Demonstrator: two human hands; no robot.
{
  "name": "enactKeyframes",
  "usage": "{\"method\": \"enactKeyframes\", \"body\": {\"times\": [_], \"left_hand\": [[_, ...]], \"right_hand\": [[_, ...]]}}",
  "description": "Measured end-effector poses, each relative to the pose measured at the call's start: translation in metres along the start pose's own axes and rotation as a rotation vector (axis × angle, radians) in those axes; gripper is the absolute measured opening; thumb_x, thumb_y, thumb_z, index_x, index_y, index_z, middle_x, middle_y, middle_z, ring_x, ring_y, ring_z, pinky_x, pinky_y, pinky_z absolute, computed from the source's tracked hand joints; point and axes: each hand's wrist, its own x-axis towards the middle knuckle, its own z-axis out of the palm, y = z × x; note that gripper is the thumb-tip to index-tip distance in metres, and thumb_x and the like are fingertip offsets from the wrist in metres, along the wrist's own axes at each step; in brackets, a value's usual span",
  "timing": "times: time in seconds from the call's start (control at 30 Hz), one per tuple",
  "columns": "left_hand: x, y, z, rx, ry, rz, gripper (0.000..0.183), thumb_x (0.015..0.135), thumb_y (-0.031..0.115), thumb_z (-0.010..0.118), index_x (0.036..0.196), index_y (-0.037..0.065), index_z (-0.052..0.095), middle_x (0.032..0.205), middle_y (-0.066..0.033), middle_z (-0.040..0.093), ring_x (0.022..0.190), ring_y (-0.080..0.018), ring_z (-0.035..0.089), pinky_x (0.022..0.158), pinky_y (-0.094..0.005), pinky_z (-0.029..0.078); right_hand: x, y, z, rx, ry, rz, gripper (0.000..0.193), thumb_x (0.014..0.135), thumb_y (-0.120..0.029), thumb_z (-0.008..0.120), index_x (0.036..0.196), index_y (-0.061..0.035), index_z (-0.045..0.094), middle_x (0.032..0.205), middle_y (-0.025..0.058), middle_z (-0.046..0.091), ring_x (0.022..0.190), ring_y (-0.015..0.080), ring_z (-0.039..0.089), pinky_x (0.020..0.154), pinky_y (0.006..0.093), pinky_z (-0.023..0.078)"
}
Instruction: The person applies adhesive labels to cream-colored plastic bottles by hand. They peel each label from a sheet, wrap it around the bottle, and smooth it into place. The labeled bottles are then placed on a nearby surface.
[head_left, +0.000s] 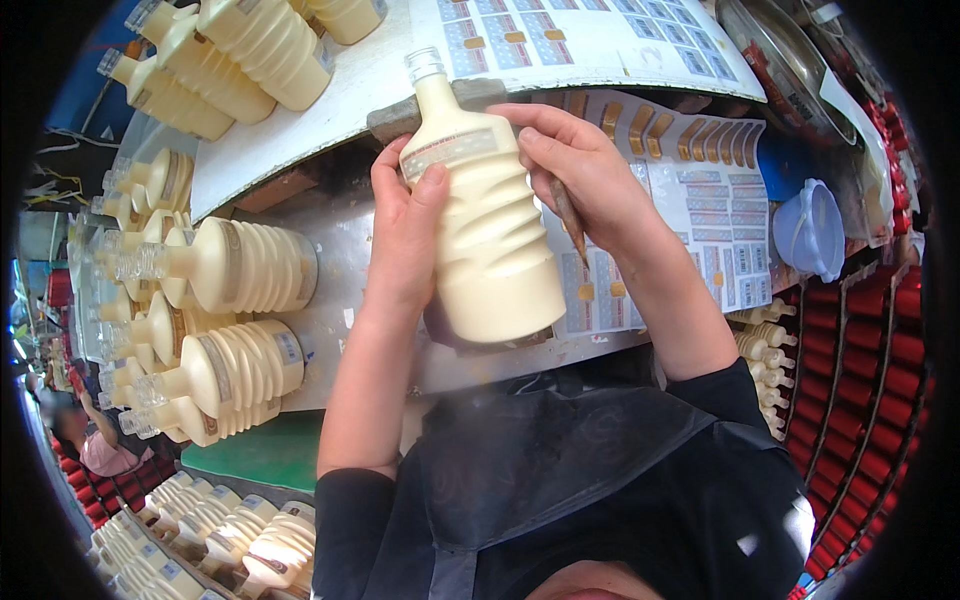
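Note:
A cream-coloured ribbed bottle [490, 225] with a clear threaded neck is held up over the table, leaning slightly back. My left hand [402, 230] grips its left side, the thumb lying on the front by the label strip [462, 147] on the shoulder. At the bottle's right shoulder are the thumb and forefinger of my right hand [592, 165], close to the strip's end. Tucked in that same hand is a thin brown pointed tool [572, 222], its tip hanging downward; its exact kind I cannot make out. The bottle's far side is hidden.
Several similar bottles [255, 265] lie stacked on the left, with others [250, 60] on the white board [350, 105]. Printed label sheets [715, 150] cover the table's right part. A pale blue basin [808, 230] stands at the right edge, near red racks [860, 370].

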Motion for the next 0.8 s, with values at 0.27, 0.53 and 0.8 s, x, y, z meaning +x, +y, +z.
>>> {"method": "enactKeyframes", "body": {"times": [0.27,0.53,0.8], "left_hand": [[-0.014,-0.007,-0.002,0.010,0.067,-0.019,0.059,0.104,0.027,0.054,0.153,0.000,0.032,0.145,-0.0169,0.053,0.129,-0.0255,0.057,0.109,-0.0408,0.048],[-0.029,-0.004,-0.007,-0.115,-0.056,-0.101,0.062,0.101,0.019,0.058,0.152,-0.002,0.032,0.143,-0.0178,0.055,0.129,-0.0234,0.057,0.110,-0.0383,0.046],[-0.029,0.011,0.006,0.312,0.176,0.005,0.079,0.084,0.025,0.082,0.143,-0.004,0.038,0.131,-0.0205,0.064,0.117,-0.0232,0.066,0.098,-0.0364,0.054]], "right_hand": [[-0.021,0.017,0.005,-0.317,0.169,-0.306,0.035,0.098,-0.015,0.056,0.126,0.0034,0.068,0.114,0.0162,0.072,0.105,0.0261,0.068,0.094,0.0352,0.051],[-0.028,0.016,0.009,-0.553,0.227,-0.369,0.036,0.097,-0.012,0.057,0.128,0.0032,0.067,0.115,0.0181,0.072,0.104,0.0275,0.069,0.092,0.0342,0.052],[-0.018,0.017,0.008,-0.114,0.122,-0.013,0.041,0.098,-0.008,0.055,0.136,0.0035,0.065,0.121,0.0099,0.072,0.109,0.0118,0.064,0.096,0.0264,0.050]]}}
